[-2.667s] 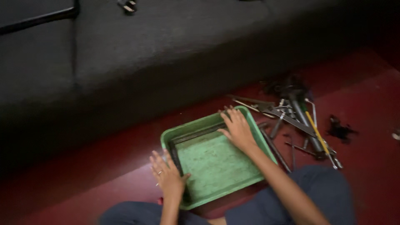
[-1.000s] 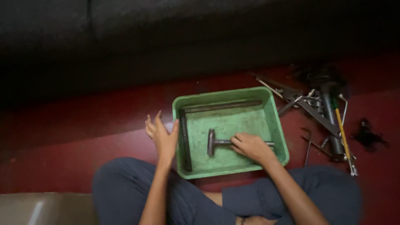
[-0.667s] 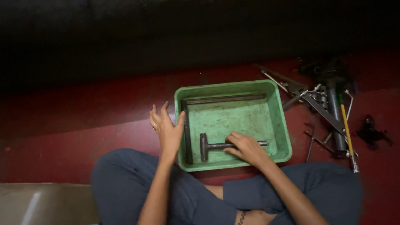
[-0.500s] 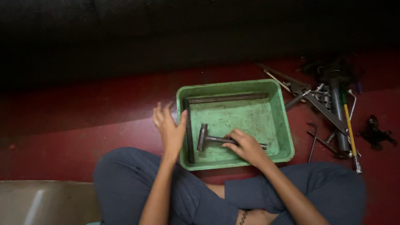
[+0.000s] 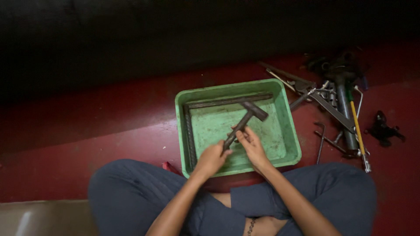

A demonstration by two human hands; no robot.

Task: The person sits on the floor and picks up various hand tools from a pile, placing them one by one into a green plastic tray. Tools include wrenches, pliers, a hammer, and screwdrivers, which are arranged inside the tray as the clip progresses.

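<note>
1. A dark metal T-shaped tool (image 5: 243,121) is held slanted above a green plastic tray (image 5: 181,126), its crossbar head pointing away from the person and its shaft end gripped between both hands.
2. One tray is seen, with two long dark metal bars (image 5: 189,135) laid along its left and far walls. A pile of hand tools (image 5: 339,111) is spread on the red floor (image 5: 87,144) to the right; its count cannot be made out.
3. The left hand (image 5: 211,158) is curled closed around the shaft's lower end. The right hand (image 5: 251,144) appears to pinch the shaft just above, fingers partly bent.
</note>
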